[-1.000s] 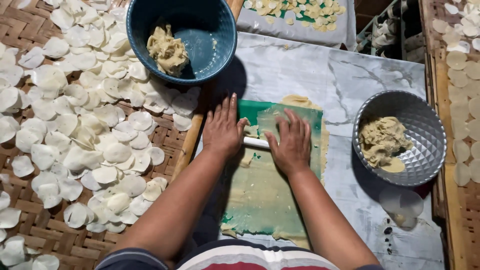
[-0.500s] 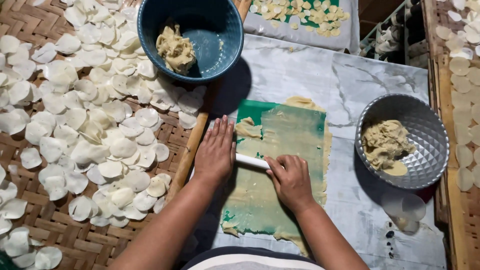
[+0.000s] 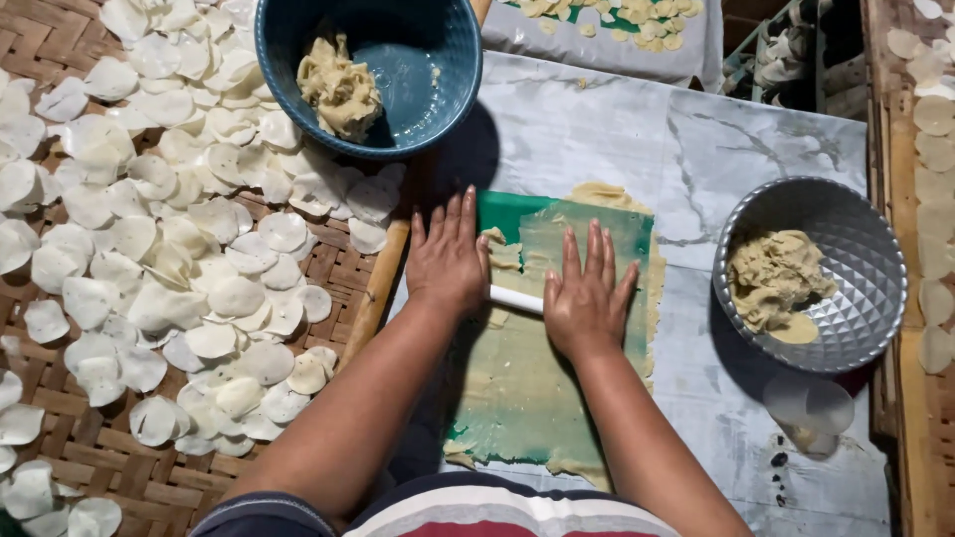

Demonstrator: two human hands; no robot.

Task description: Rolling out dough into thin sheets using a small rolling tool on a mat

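— Two hands on the one roller, is that right?

— Yes. Left hand (image 3: 448,257) and right hand (image 3: 587,296) both lie flat, fingers stretched out, palms pressing down on a thin white roller (image 3: 515,299). Nothing is gripped; only a short piece of the roller shows between them.

— And what's under it?

— Dough (image 3: 557,328), spread very thin over a green sheet (image 3: 512,207) on the marble-patterned desk (image 3: 617,129). The roller sits across the upper half of the sheet, and ragged dough spills past the far and right edges.

— More dough about?

— One lump in the blue bowl (image 3: 448,60) beyond the left hand, another in the silver bowl (image 3: 856,249) well to the right of the right hand.

— That white stuff on the left?

— Pale round discs (image 3: 159,239), heaps of them overlapping on a woven mat (image 3: 109,462). A wooden edge (image 3: 378,288) runs between mat and desk, just beside the left wrist. More discs lie on a tray (image 3: 880,149) at the far right.
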